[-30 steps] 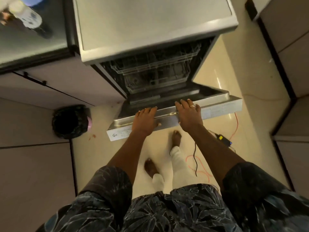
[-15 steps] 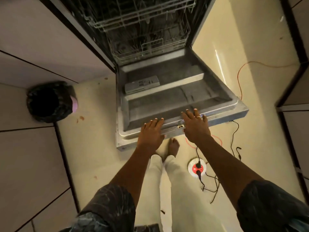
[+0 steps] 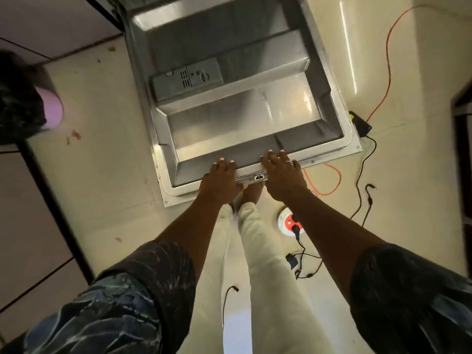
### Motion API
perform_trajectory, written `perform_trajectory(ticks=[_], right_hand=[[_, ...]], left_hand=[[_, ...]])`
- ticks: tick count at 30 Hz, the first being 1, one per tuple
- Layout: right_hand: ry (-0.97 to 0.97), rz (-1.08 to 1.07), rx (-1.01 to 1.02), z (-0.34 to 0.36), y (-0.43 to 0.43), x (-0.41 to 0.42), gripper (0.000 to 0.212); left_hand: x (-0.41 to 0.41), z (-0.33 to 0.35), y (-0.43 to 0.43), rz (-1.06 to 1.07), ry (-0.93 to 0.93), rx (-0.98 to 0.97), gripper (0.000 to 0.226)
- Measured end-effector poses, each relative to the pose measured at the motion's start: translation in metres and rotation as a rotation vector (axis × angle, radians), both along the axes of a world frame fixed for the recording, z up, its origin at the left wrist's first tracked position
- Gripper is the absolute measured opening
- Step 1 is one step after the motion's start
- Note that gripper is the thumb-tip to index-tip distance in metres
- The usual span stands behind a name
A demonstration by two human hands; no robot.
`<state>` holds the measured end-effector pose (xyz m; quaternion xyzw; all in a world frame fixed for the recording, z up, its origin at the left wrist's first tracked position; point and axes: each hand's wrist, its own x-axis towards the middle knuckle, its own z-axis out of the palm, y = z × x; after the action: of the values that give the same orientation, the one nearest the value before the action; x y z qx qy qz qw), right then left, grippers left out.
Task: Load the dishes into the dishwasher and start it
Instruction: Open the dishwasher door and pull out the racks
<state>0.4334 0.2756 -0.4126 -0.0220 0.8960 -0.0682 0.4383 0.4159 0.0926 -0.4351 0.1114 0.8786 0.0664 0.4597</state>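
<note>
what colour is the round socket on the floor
The socket is white with a red centre; head view.

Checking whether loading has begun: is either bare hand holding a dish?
No: the left hand and the right hand lie flat on the front edge of the open stainless-steel dishwasher door, holding nothing.

In view are one open dishwasher door point(image 3: 229, 129) with one detergent dispenser point(image 3: 187, 79), two grips, the left grip point(image 3: 221, 181) and the right grip point(image 3: 282, 180) wearing one ring point(image 3: 287, 162), one round red-and-white socket point(image 3: 290, 222), one orange cable point(image 3: 388, 60) and, at the left edge, one bagged bin point(image 3: 18, 98).
</note>
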Motion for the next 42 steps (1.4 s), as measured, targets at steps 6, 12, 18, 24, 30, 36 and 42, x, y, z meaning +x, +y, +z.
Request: perform_trajectory(ticks=[6, 12, 18, 24, 30, 36, 42], right_hand=[[-0.044, -0.019, -0.036, -0.070, 0.006, 0.014, 0.068], [-0.044, -0.031, -0.029, -0.117, 0.007, 0.024, 0.066], [-0.081, -0.015, -0.034, -0.139, 0.008, 0.023, 0.067], [-0.111, 0.012, -0.046, -0.149, 0.013, 0.021, 0.073], [-0.102, 0.043, -0.026, -0.167, 0.013, 0.023, 0.078], [-0.092, 0.051, -0.002, -0.174, 0.008, 0.028, 0.082], [-0.082, 0.004, -0.019, -0.154, 0.002, 0.021, 0.074]], left_hand=[[0.007, -0.070, 0.000, -0.067, -0.075, -0.013, 0.085], [0.016, -0.113, -0.003, -0.091, -0.086, 0.010, 0.085], [0.018, -0.136, -0.017, -0.153, -0.098, 0.009, 0.083], [0.011, -0.148, -0.025, -0.168, -0.149, 0.044, 0.082], [0.010, -0.161, -0.026, -0.164, -0.156, 0.060, 0.081], [0.023, -0.170, -0.033, -0.188, -0.078, 0.043, 0.085], [0.020, -0.149, -0.025, -0.143, -0.015, 0.063, 0.076]])
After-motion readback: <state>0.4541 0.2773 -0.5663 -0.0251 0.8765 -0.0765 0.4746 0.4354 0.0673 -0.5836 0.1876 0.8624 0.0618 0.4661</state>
